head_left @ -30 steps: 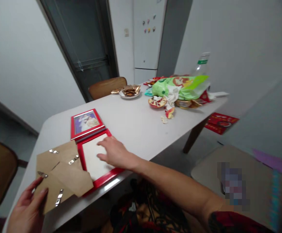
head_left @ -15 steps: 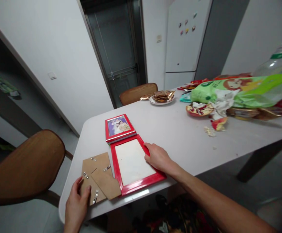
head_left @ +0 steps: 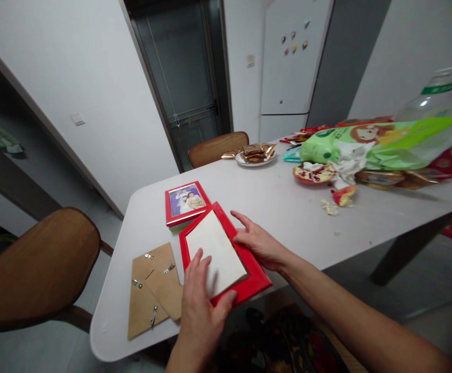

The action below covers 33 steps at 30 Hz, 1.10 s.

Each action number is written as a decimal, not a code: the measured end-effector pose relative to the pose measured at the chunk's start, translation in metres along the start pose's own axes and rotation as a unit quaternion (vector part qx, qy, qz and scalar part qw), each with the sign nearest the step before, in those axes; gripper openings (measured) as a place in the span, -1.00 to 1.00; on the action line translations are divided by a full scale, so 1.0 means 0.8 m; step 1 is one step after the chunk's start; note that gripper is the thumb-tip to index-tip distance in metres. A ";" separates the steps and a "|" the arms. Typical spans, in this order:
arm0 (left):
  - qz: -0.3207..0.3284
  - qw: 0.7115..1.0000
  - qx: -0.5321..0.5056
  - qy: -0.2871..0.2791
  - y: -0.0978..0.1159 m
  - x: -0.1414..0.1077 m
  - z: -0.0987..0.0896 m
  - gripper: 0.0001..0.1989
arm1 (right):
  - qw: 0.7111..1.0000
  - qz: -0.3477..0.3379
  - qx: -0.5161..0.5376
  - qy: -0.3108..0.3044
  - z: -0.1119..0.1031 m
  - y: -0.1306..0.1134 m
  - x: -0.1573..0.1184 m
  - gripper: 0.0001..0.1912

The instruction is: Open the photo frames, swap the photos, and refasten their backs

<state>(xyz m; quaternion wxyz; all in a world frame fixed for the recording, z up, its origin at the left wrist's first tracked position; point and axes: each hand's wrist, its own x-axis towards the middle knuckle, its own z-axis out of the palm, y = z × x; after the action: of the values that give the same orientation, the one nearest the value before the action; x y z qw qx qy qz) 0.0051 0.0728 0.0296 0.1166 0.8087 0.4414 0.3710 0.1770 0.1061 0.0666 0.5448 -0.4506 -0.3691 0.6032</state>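
Observation:
My right hand [head_left: 260, 244] grips the right edge of a red picture frame [head_left: 251, 290], its index finger stretched out past the rim. The frame's near side is tipped up off the table, and a blank white sheet [head_left: 220, 241] lies inside its opening. Over the sheet's lower left, my left hand [head_left: 202, 305] has its fingers spread, with the thumb on the frame's near rim. To the left lies a brown backing board [head_left: 142, 298] with metal clips and a stand flap. Behind the frame rests a second red frame with a photo [head_left: 187, 201] facing up.
Farther back on the white table [head_left: 288, 228] are a plate of gold-wrapped packets [head_left: 254, 155], a cut pomegranate [head_left: 313, 174], peel pieces [head_left: 343, 196], crumpled tissue and a green bag [head_left: 385, 142]. A clear bottle [head_left: 430, 98] stands behind. Wooden chairs flank the table.
My left hand has let go of the backing board and moved right onto the frame. The frame has tilted up and turned slightly in my right hand.

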 end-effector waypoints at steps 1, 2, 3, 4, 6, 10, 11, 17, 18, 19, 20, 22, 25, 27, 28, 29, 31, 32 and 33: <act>0.022 1.000 -0.003 0.004 0.010 0.007 0.004 -0.48 | 1.000 -0.007 0.006 -0.007 0.003 -0.005 -0.003 -0.14; 0.042 0.999 -0.003 0.011 0.019 0.013 0.006 -0.48 | 1.000 -0.009 0.008 -0.015 0.006 -0.008 -0.004 -0.14; 0.061 0.998 -0.001 0.019 0.025 0.018 0.008 -0.48 | 1.000 -0.009 0.007 -0.021 0.008 -0.011 -0.005 -0.14; 0.081 0.996 0.000 0.025 0.029 0.022 0.009 -0.50 | 1.000 -0.008 0.006 -0.029 0.009 -0.012 -0.006 -0.15; 0.120 0.992 -0.002 0.030 0.033 0.026 0.008 -0.51 | 0.999 -0.014 -0.004 -0.046 0.008 -0.012 -0.004 -0.19; 0.097 0.990 -0.047 0.088 0.025 0.020 -0.012 -0.53 | 0.988 -0.042 -0.132 -0.060 -0.005 -0.007 0.005 -0.30; 0.054 0.990 -0.064 0.116 0.020 0.017 -0.021 -0.54 | 0.979 -0.052 -0.193 -0.050 -0.011 -0.004 0.008 -0.32; -0.219 0.934 -0.180 0.216 -0.029 -0.016 -0.070 -0.48 | 0.844 -0.110 -0.522 0.063 -0.048 0.026 0.026 -0.49; -0.247 0.927 -0.187 0.211 -0.039 -0.024 -0.072 -0.47 | 0.828 -0.108 -0.546 0.072 -0.051 0.031 0.027 -0.51; -0.270 0.922 -0.190 0.201 -0.049 -0.031 -0.072 -0.48 | 0.815 -0.105 -0.565 0.077 -0.052 0.035 0.028 -0.53; -0.287 0.920 -0.188 0.187 -0.058 -0.038 -0.070 -0.49 | 0.804 -0.102 -0.579 0.082 -0.053 0.039 0.028 -0.54; -0.305 0.923 -0.173 0.156 -0.073 -0.050 -0.064 -0.50 | 0.789 -0.102 -0.599 0.087 -0.053 0.044 0.029 -0.56; -0.301 0.936 -0.144 0.112 -0.087 -0.058 -0.055 -0.49 | 0.770 -0.108 -0.623 0.086 -0.053 0.047 0.031 -0.57; -0.288 0.945 -0.129 0.081 -0.091 -0.059 -0.052 -0.51 | 0.754 -0.102 -0.643 0.088 -0.055 0.047 0.031 -0.58; -0.278 0.951 -0.119 0.069 -0.092 -0.058 -0.050 -0.52 | 0.745 -0.099 -0.653 0.093 -0.055 0.046 0.031 -0.58; -0.266 0.956 -0.106 0.060 -0.092 -0.058 -0.049 -0.54 | 0.737 -0.102 -0.660 0.101 -0.054 0.046 0.030 -0.58; -0.234 0.968 -0.073 0.050 -0.090 -0.056 -0.047 -0.56 | 0.728 -0.141 -0.661 0.114 -0.048 0.044 0.026 -0.59; -0.215 0.974 -0.053 0.049 -0.089 -0.056 -0.045 -0.58 | 0.731 -0.172 -0.650 0.116 -0.042 0.044 0.024 -0.59; -0.198 0.978 -0.034 0.049 -0.087 -0.055 -0.044 -0.59 | 0.742 -0.198 -0.631 0.109 -0.034 0.044 0.021 -0.59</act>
<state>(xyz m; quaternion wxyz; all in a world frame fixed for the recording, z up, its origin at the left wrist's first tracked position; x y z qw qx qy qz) -0.0780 0.0733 -0.0033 0.1931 0.6820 0.5849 0.3942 0.1911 0.1168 0.0222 0.2801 -0.6704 -0.6846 0.0580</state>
